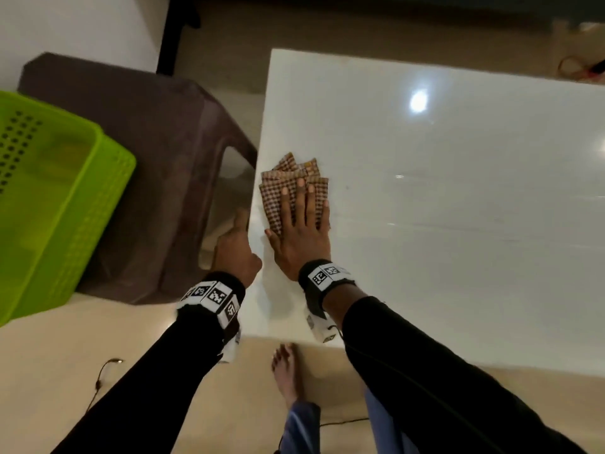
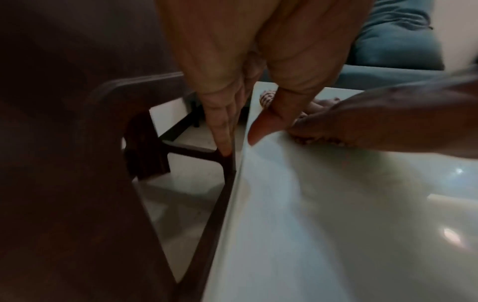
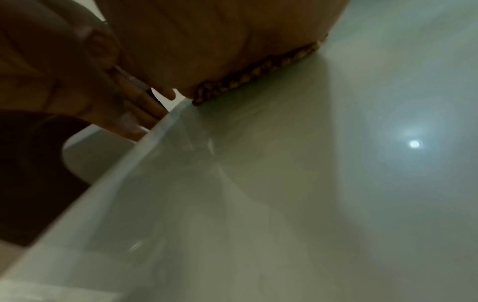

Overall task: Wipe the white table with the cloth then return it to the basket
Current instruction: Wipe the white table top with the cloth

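Observation:
A brown checked cloth (image 1: 278, 191) lies folded on the glossy white table (image 1: 425, 224), close to its left edge. My right hand (image 1: 302, 224) presses flat on it with straight, spread fingers; the cloth's edge (image 3: 258, 71) shows under the palm (image 3: 220, 40). My left hand (image 1: 235, 247) is at the table's left edge. Its thumb (image 2: 254, 134) rests on the top and its straight fingers (image 2: 222, 132) run along the side. The green plastic basket (image 1: 49, 191) stands on a brown stool (image 1: 157, 158) to the left of the table.
The stool sits close against the table's left edge, with floor showing through the gap. A bare foot (image 1: 286, 371) is on the tiled floor at the table's near corner. A dark cable (image 1: 104, 371) lies on the floor at left. A red looped thing (image 1: 579, 70) lies beyond the table's far right.

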